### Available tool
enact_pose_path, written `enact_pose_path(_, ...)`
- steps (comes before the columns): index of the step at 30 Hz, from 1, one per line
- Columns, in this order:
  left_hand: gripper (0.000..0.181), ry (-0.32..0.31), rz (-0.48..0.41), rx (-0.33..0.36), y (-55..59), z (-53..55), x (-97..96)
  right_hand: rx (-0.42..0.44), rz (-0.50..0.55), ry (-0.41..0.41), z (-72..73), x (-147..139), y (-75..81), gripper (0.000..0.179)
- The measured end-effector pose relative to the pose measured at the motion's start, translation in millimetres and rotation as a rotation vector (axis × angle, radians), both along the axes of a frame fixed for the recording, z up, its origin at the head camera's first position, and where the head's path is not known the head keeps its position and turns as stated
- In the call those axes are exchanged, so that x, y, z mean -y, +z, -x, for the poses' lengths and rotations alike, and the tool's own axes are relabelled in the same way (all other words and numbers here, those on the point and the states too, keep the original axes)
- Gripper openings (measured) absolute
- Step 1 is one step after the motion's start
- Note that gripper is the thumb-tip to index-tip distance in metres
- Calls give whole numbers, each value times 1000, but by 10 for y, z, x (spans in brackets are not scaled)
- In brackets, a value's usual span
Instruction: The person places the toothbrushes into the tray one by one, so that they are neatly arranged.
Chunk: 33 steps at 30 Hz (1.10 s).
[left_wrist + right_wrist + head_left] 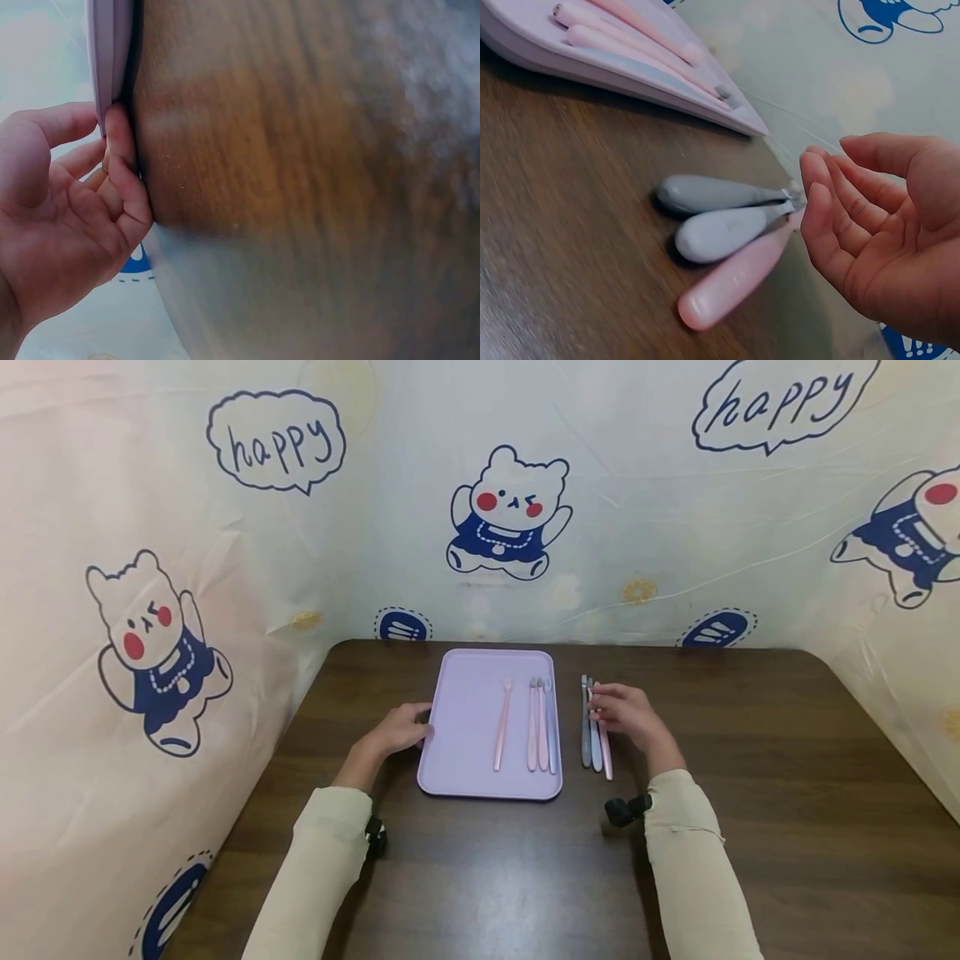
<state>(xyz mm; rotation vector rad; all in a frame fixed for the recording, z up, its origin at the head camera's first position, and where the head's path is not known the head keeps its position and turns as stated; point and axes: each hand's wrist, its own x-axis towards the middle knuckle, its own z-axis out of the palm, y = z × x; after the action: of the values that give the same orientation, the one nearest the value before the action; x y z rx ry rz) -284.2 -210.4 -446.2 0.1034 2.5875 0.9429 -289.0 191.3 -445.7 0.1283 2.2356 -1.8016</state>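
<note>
The left hand [390, 731] pinches the left rim of a lilac tray [459, 735], thumb above and fingers below in the left wrist view. On the tray lie a pink toothbrush [502, 732], two more pink toothbrushes [532, 739] and a blue one [552, 739]. Right of the tray, a grey toothbrush [586, 735], a pale blue-grey toothbrush [596, 750] and a pink toothbrush [607, 760] lie side by side. Over their head ends hovers the right hand [626, 714], fingers loosely bent, thumb apart from them. Whether its fingertips touch the pink toothbrush is hidden.
The dark wooden table [495, 877] has its far edge against a cartoon-printed cloth [600, 543], which also hangs at both sides. Each forearm wears a black wrist device, the right one [626, 811] close above the tabletop.
</note>
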Motion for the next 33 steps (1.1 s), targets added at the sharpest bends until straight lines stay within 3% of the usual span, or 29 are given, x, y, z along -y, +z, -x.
enact_pose_path(18,62,6,14,0,3,6,-3,77,-31,-11,-63,-155,-8,50)
enact_pose_path(33,62,4,11,1,-26,16,12,70,-188,-5,-55,-165,-82,50)
